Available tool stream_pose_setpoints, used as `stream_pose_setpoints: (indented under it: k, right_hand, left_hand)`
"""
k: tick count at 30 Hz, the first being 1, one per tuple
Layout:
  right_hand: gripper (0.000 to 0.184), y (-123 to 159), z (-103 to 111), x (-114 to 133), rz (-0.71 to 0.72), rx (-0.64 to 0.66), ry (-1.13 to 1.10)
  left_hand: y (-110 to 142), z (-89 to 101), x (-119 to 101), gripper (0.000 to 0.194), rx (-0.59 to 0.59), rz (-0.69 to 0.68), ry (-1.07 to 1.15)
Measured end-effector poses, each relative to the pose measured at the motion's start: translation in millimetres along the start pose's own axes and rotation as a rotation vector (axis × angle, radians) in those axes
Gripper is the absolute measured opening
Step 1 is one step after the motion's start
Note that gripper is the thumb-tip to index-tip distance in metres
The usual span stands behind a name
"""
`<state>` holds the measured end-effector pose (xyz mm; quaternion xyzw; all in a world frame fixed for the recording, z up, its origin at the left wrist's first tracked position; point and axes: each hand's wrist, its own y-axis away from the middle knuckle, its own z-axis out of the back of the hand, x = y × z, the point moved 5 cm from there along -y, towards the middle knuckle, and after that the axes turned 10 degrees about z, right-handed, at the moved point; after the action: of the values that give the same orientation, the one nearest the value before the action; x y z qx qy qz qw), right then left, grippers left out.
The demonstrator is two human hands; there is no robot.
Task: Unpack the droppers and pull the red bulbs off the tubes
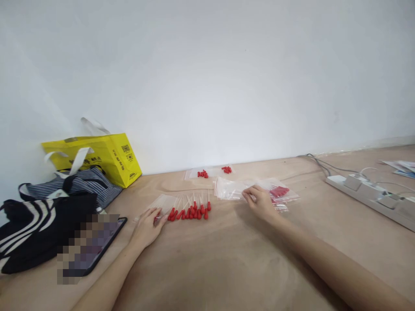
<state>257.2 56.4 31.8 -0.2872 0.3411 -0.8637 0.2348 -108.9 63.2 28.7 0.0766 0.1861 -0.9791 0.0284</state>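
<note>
Glass droppers with red rubber bulbs (193, 211) lie in a loose row on the wooden table, their clear stems pointing away from me. At the row's left end my left hand (147, 228) rests on a clear plastic bag (164, 202), thumb and index finger apart, with a bit of red showing between them. My right hand (259, 202) has its fingertips pinched at a stack of clear zip-lock bags (228, 189). Just beyond that hand, a filled zip-lock bag (279, 191) with red-bulbed droppers lies flat, partly hidden by the hand.
Further back near the wall lie bagged droppers (202, 174). On the left are a yellow bag (125, 160), a striped bag (103, 190), black clothing (48, 229) and a phone (97, 250), partly pixelated. A white power strip (372, 203) with plugs and cables stands right.
</note>
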Motion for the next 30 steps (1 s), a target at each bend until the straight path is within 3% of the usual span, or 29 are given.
stream_pose_setpoints:
  k: [5, 9, 14, 19, 25, 30]
  right_hand:
    - [0.021, -29, -39, -15, -0.039, 0.097, 0.211]
    - [0.024, -26, -56, -15, -0.025, 0.158, 0.280]
    - [0.028, -7, -51, -6, 0.026, 0.182, 0.336]
    - [0.022, 11, -41, 13, 0.151, 0.154, 0.317]
    - [0.022, 18, -38, 24, 0.178, 0.147, 0.254]
    - [0.018, 17, -35, 23, 0.149, 0.126, 0.239]
  left_hand:
    - [1, 1.5, -2, 0.027, 0.052, 0.027, -0.068]
    - [1, 6.2, -4, 0.024, 0.075, 0.065, -0.160]
    - [4, 11.6, -8, 0.017, 0.088, 0.140, -0.269]
    - [9, 14.8, -19, 0.013, 0.102, 0.175, -0.197]
    - [10, 15.8, -19, 0.018, 0.294, 0.288, -0.065]
    - [18, 32.7, -26, 0.024, 0.402, 0.268, 0.065]
